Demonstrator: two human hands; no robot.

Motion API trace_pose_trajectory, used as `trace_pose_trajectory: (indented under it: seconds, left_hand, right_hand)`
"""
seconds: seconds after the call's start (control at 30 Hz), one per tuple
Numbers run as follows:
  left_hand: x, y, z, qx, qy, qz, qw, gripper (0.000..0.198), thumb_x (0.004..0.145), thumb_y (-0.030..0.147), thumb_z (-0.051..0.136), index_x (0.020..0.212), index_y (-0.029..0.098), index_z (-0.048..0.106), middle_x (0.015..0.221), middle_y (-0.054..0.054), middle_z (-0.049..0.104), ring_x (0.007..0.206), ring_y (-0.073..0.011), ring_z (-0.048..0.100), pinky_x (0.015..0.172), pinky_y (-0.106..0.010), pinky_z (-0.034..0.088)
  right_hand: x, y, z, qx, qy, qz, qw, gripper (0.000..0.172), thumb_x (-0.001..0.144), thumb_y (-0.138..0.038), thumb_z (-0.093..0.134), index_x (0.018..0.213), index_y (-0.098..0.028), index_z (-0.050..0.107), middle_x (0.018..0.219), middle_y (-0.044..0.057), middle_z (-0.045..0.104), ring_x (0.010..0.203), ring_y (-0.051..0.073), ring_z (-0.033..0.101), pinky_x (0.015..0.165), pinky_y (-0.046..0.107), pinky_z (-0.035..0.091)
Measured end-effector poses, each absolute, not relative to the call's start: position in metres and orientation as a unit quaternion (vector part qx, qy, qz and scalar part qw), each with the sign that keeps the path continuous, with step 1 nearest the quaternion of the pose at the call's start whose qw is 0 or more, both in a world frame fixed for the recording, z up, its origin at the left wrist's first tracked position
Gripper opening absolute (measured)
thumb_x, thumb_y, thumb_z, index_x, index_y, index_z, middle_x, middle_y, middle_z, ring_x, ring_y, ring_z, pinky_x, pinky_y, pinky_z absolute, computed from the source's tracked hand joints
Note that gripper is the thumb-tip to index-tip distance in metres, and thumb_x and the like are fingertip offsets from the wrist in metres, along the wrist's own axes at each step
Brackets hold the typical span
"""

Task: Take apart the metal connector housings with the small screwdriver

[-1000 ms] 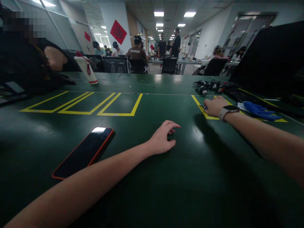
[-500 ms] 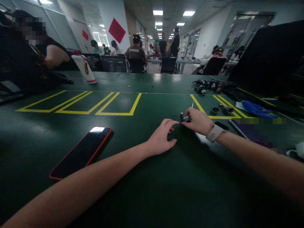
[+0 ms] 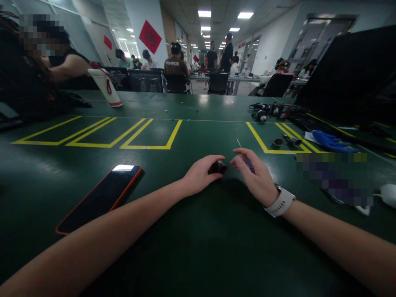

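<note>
My left hand (image 3: 201, 174) grips a small dark cylindrical metal part (image 3: 220, 167) between fingers and thumb, its round open end facing right. Just to the right, my right hand (image 3: 252, 173) is closed on a screwdriver (image 3: 249, 164) with a translucent purple-blue handle. The thin shaft points up and left, past the index finger, and does not touch the metal part. Two similar metal pieces, a short ring (image 3: 278, 142) and a longer cylinder (image 3: 293, 141), lie beyond my right hand by the yellow tape.
An orange-edged phone (image 3: 100, 198) lies left on the green table (image 3: 198, 247). At right are a blue glove (image 3: 334, 141), a dark monitor (image 3: 352, 70) and several metal connectors (image 3: 262, 115). A white cup (image 3: 107, 87) stands far left, near a seated person (image 3: 68, 66).
The metal part has passed from my right hand to my left, which has closed on it. My right hand has drawn back slightly, keeping the screwdriver.
</note>
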State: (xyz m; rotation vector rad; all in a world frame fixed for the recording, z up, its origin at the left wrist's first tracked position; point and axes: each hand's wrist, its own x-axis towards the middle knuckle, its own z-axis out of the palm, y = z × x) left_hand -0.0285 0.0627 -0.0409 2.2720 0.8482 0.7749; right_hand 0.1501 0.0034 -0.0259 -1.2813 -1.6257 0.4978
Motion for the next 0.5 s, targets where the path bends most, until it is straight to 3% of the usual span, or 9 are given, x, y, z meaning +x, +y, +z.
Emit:
trace_pose_trajectory:
  seconds: [0.13,0.3,0.5]
  left_hand:
    - [-0.033,0.077,-0.048,0.789,0.348,0.369,0.347,0.04,0.074,0.021,0.065,0.114,0.02,0.057,0.111,-0.008,0.057,0.099,-0.0211,0.058,0.085,-0.039,0.049]
    - [-0.032,0.077,-0.047,0.691,0.391,0.402,0.456,0.044,0.067,0.011,0.069,0.11,0.016,0.059,0.107,-0.009,0.062,0.098,-0.0197,0.061,0.087,-0.039,0.049]
    - [-0.029,0.071,-0.041,0.641,0.42,0.395,0.506,0.047,0.065,0.005,0.07,0.11,0.015,0.06,0.087,-0.005,0.069,0.076,-0.016,0.065,0.077,-0.037,0.052]
  right_hand:
    - [0.152,-0.004,-0.024,-0.453,-0.673,0.2,0.55,0.033,0.093,-0.037,0.041,0.119,-0.02,0.053,0.078,0.002,0.058,0.07,0.015,0.055,0.065,0.032,0.045]
    - [0.15,-0.007,-0.029,-0.418,-0.704,0.258,0.512,0.039,0.094,-0.04,0.037,0.126,-0.02,0.045,0.072,0.0,0.056,0.066,0.014,0.053,0.062,0.032,0.043]
    - [0.147,-0.007,-0.033,-0.422,-0.689,0.311,0.501,0.023,0.093,-0.04,0.038,0.093,-0.02,0.049,0.067,-0.001,0.057,0.061,0.013,0.052,0.058,0.029,0.041]
